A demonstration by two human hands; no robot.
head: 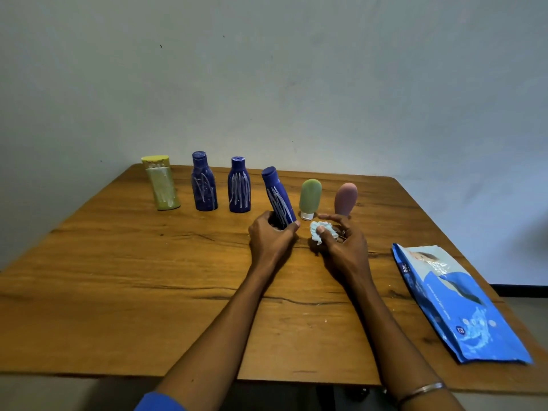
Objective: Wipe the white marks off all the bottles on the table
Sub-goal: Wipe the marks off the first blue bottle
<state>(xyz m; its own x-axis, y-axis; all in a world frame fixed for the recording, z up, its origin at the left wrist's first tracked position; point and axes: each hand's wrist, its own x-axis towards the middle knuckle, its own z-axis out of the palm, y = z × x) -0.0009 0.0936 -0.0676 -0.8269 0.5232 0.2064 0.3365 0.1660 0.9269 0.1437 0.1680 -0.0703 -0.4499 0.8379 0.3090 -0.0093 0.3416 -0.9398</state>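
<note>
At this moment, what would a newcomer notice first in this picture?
Probably the two hands at the table's centre: the left hand grips a tilted blue bottle scribbled with white marks, while the right hand holds a crumpled wipe beside it. Next, the row of bottles along the far edge, and the blue wipes pack lying at the right.

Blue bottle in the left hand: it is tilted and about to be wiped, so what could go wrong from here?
1. The left hand grips the tilted blue bottle only near its base; wiping pressure could make it slip.
2. The green bottle and pink bottle stand close by; the right hand holding the wipe could topple them.
</note>
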